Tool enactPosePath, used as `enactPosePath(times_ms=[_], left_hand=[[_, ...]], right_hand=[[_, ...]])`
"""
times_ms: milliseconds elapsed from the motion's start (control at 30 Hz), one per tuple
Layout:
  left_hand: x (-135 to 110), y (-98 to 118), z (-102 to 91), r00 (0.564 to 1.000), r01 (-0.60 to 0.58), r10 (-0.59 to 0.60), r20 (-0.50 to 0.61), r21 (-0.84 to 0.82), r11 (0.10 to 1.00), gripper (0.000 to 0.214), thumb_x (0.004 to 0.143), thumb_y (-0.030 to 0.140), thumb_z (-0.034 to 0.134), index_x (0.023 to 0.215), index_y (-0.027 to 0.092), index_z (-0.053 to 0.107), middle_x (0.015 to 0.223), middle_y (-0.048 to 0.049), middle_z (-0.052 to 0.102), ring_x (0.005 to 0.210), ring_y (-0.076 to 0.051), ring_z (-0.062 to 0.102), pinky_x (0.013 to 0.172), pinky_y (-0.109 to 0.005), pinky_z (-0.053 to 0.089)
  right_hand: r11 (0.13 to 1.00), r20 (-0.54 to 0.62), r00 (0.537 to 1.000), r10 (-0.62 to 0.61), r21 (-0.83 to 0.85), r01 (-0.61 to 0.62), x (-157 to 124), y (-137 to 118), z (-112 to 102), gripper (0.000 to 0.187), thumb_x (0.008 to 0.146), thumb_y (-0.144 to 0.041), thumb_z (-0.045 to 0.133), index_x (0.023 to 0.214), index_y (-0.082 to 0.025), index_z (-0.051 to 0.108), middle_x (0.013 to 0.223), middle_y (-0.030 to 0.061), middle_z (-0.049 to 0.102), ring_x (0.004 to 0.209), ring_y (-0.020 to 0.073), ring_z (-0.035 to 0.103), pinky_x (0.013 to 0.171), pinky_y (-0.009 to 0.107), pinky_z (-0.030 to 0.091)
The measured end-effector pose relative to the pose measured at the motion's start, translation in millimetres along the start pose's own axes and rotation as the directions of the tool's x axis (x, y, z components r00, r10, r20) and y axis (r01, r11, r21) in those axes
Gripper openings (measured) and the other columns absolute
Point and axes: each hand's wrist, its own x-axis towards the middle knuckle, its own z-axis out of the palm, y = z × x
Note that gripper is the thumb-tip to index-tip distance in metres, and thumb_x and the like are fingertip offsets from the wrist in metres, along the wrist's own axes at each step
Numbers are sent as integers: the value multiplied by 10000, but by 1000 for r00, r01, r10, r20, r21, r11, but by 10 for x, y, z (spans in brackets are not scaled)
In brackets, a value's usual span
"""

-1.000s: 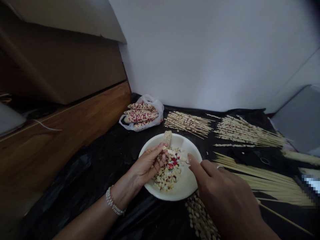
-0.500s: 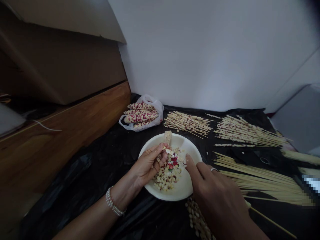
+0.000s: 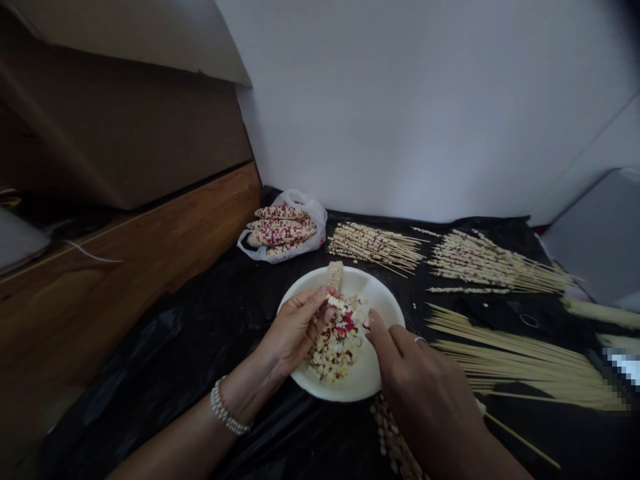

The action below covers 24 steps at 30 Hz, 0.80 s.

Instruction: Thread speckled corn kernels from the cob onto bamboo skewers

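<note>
A white bowl (image 3: 367, 383) holds loose pale and dark-red corn kernels (image 3: 333, 363), with a red and green patch among them. Over the bowl, my left hand (image 3: 303, 323) pinches a short row of pale kernels (image 3: 335, 302) between thumb and fingers. Just beyond those fingertips a pale corncob (image 3: 335, 272) rests at the bowl's far rim. My right hand (image 3: 415, 373), with a ring on it, is closed at the bowl's right side. A thin skewer (image 3: 523, 440) comes out behind that hand; its front end is hidden by the fingers.
Behind the bowl lies a plastic bag (image 3: 320, 220) of speckled corn cobs (image 3: 283, 233). Kernel-covered skewers form two bundles, one at the back (image 3: 370, 243) and one at right (image 3: 475, 263). Bare skewers (image 3: 515, 360) lie nearer. Black plastic sheeting (image 3: 200, 347) covers the surface; a wooden board (image 3: 175, 233) borders the left.
My right hand has shifted slightly left over the bowl, and the skewer behind it has moved left too. My left hand has barely moved.
</note>
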Motion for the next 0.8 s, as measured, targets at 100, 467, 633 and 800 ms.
enactPosePath(times_ms=[100,467,633,800], left_hand=[[-9,1,8,1000,9,-9,6,12,1000,110,830,148,627,831,99,726,753,-35,676,619,-42,599,639,-113,534],[-34,37,11,996,84,-84,7,5,996,144,831,243,642,909,147,716,772,-16,675,634,-54,625,638,-138,551],[-12,89,32,996,62,-66,-65,-54,997,105,842,177,619,875,140,711,848,-21,701,691,-57,642,704,-133,545],[-14,109,48,992,105,-111,-63,-99,990,135,861,199,594,908,126,697,815,-47,711,697,-79,664,716,-159,560]], right_hand=[[1000,6,1000,-1,-1,1,3,-2,-2,500,671,-37,456,1145,-37,616,662,52,591,473,135,546,421,259,356],[1000,5,1000,7,23,-8,31,76,28,444,721,-44,457,1133,-93,615,682,30,590,469,140,522,447,279,306],[999,20,1000,-17,48,16,72,162,-30,403,790,-92,462,1177,-107,572,740,43,614,619,187,575,585,319,365],[999,121,993,-9,48,3,96,273,-97,278,769,-63,481,990,-146,628,742,35,613,647,196,570,604,324,339]])
